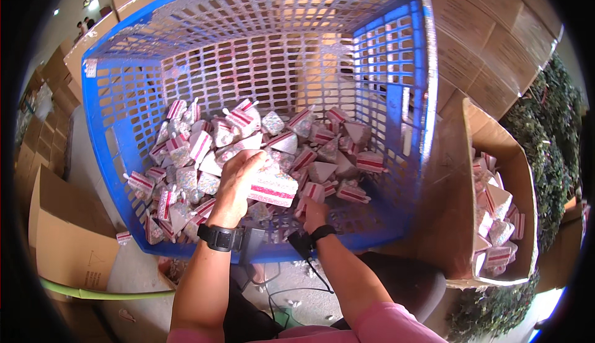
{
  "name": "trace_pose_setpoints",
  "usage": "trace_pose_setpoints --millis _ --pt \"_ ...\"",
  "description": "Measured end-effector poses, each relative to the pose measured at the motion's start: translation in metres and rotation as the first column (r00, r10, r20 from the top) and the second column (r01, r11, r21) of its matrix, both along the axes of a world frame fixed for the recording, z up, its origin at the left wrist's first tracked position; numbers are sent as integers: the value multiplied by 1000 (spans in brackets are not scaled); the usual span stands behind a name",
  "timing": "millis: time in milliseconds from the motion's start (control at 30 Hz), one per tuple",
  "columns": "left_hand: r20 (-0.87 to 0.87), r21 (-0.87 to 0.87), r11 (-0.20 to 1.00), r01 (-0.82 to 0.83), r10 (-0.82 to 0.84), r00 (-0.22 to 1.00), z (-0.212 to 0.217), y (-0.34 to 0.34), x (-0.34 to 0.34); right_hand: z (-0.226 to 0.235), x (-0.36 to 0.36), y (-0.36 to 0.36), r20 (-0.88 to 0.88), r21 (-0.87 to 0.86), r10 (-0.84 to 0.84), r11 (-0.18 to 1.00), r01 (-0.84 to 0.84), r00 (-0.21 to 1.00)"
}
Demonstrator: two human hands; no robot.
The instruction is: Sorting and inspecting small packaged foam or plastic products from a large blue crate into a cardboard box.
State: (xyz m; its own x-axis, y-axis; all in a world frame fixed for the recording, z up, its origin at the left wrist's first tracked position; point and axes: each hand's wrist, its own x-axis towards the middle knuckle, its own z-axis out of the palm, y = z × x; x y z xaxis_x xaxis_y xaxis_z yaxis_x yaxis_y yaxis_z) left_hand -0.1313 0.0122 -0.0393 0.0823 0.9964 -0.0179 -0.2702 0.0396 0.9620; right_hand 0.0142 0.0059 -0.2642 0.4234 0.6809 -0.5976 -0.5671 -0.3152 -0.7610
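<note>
Stacked brown cartons (483,52) back the right side of the room, dark greenery (545,151) sits at the far right, and grey floor (87,157) shows at the left. In front of the person stands a large blue basket (92,101) with slotted walls, tilted in this view, and a loose pile (282,141) of white wedges with red and pink bands lies in it. An open box (455,237) to the right of the basket holds more of the same, and an open carton (74,231) stands to the left.

The left hand (237,179) grips one slice (273,189) above the near part of the pile, thumb over the top, banded side toward the person. The right hand (315,214) is low by the near edge, its fingers curled at another slice (314,191); whether they pinch it or only touch it I cannot tell.

The step in hand looks like picking single slices out of the heap. The next move seems to call for a secure left grip and a clear lift past the neighbouring wedges and the basket's rim.
</note>
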Motion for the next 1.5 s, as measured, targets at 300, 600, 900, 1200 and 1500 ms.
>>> trace_pose_setpoints --millis 300,600,900,1200,1500 --pt "283 -299 909 292 -208 936 2 -26 62 12 25 -69 -441 279 418 905 -320 794" --pt "206 -52 730 682 -660 722 107 -80 251 36 20 -83 -284 398 390 879 -263 876" --pt "-539 202 932 300 -150 829 49 -32 133 76 33 -82 -138 433 432 835 -338 891" --pt "-274 -195 979 65 -119 954 -24 -51 16 136 17 -85 384 589 552 471 -656 741" --pt "-7 -330 944 12 -15 1000 -26 -37 -8 174 17 -97 667 430 496 353 -831 556"
